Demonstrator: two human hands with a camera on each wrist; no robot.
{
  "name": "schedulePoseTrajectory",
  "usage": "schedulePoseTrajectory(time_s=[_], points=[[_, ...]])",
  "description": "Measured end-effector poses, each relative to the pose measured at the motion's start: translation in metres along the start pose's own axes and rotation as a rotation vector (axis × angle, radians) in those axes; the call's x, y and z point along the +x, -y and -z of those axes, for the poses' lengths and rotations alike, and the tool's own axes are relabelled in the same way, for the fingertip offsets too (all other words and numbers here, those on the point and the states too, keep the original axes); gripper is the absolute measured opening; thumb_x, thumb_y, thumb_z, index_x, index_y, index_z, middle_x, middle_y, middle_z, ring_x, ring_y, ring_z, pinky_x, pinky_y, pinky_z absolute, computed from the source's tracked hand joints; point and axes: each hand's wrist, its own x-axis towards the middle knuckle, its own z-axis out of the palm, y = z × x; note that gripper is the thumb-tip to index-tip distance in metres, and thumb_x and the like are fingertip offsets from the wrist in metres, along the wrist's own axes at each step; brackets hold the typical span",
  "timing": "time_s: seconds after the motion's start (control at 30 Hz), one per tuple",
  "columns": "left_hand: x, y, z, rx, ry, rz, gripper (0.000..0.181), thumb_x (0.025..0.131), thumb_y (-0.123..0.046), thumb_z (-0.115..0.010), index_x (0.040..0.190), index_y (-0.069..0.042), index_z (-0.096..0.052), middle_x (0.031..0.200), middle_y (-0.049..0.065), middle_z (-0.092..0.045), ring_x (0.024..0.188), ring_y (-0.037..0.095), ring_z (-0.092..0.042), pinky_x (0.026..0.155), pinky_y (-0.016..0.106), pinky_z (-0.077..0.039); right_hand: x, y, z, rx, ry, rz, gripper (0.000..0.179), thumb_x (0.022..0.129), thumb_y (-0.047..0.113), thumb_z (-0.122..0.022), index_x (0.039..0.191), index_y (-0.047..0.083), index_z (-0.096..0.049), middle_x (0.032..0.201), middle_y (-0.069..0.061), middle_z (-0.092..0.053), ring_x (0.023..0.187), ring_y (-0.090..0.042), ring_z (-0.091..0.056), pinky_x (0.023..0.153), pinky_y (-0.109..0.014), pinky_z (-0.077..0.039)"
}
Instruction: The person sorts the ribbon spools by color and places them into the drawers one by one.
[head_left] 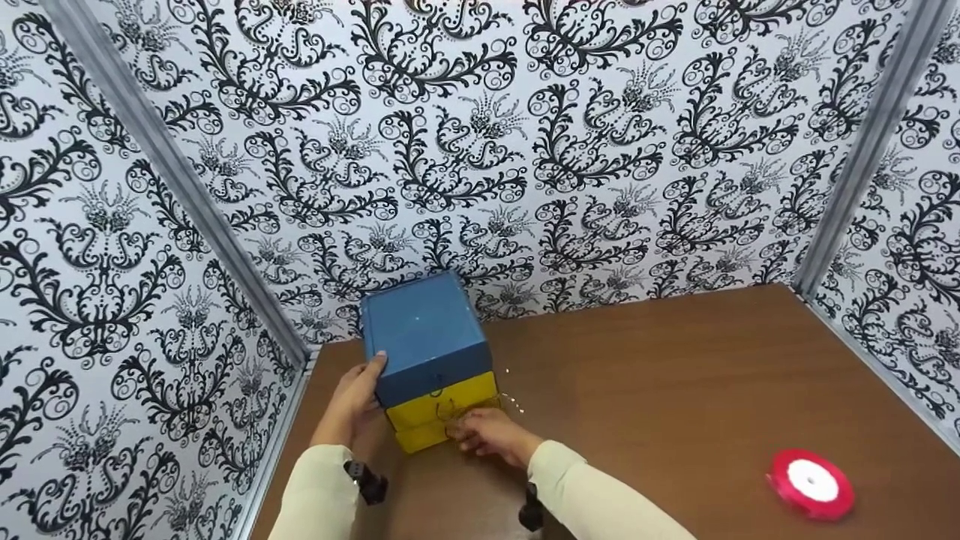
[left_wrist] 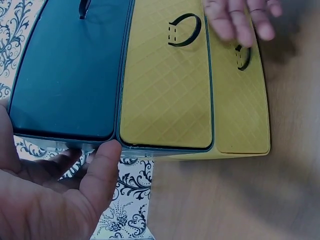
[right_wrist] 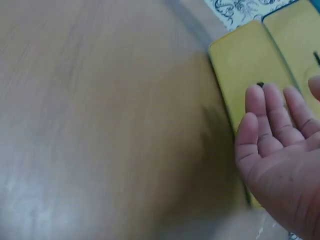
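Note:
A small drawer unit (head_left: pixel 426 319) stands by the back wall, with a blue top, a blue drawer (left_wrist: pixel 70 75) and two yellow drawers below. Each drawer front carries a dark loop handle (left_wrist: pixel 186 31). The lowest yellow drawer (left_wrist: pixel 245 110) sticks out a little beyond the one above. My left hand (head_left: pixel 352 397) rests against the unit's left side, thumb at the top edge. In front of the lowest drawer is my right hand (head_left: pixel 491 435), fingers (right_wrist: pixel 276 112) extended close to its loop handle. I cannot tell whether they touch it.
A red ribbon spool (head_left: pixel 811 484) with a white centre lies at the right on the brown table (head_left: pixel 637 390). Patterned walls (head_left: pixel 480 150) with metal corner posts (head_left: pixel 870 150) enclose the table at the back and sides.

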Motion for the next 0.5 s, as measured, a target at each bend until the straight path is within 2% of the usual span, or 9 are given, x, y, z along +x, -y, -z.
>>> schedulePoseTrajectory(time_s=[0.13, 0.27, 0.4, 0.5], points=[[0.0, 0.001, 0.0, 0.011, 0.003, -0.002, 0.087, 0.099, -0.057, -0.049, 0.156, 0.002, -0.018, 0.154, 0.031, -0.026, 0.136, 0.049, -0.036, 0.108, 0.055, -0.038, -0.002, -0.012, 0.003, 0.003, -0.048, -0.047, 0.026, 0.096, 0.024, -0.059, 0.105, 0.0, -0.066, 0.097, -0.011, -0.069, 0.081, -0.022, -0.067, 0.065, -0.033, -0.055], [-0.001, 0.002, 0.0, 0.025, -0.008, -0.007, 0.087, 0.1, -0.057, -0.049, 0.155, 0.003, -0.02, 0.152, 0.032, -0.029, 0.134, 0.048, -0.039, 0.107, 0.054, -0.04, -0.003, -0.013, -0.005, 0.032, -0.04, -0.096, 0.032, 0.094, 0.026, -0.06, 0.108, -0.002, -0.066, 0.099, -0.012, -0.069, 0.083, -0.023, -0.067, 0.068, -0.036, -0.057], [0.0, 0.002, -0.003, 0.019, -0.041, -0.025, 0.08, 0.101, -0.052, -0.048, 0.152, 0.005, -0.027, 0.144, 0.033, -0.039, 0.128, 0.046, -0.047, 0.105, 0.055, -0.042, -0.004, -0.01, -0.016, 0.127, -0.018, -0.125, 0.035, 0.094, 0.024, -0.058, 0.113, -0.004, -0.065, 0.103, -0.016, -0.069, 0.081, -0.021, -0.069, 0.068, -0.034, -0.058], [-0.001, 0.0, -0.004, 0.003, -0.052, -0.03, 0.077, 0.102, -0.05, -0.048, 0.151, 0.006, -0.029, 0.142, 0.033, -0.041, 0.126, 0.046, -0.049, 0.105, 0.057, -0.041, -0.001, -0.011, -0.021, 0.202, -0.012, -0.137, 0.034, 0.096, 0.024, -0.057, 0.114, -0.003, -0.064, 0.106, -0.018, -0.069, 0.081, -0.021, -0.07, 0.066, -0.032, -0.058]])
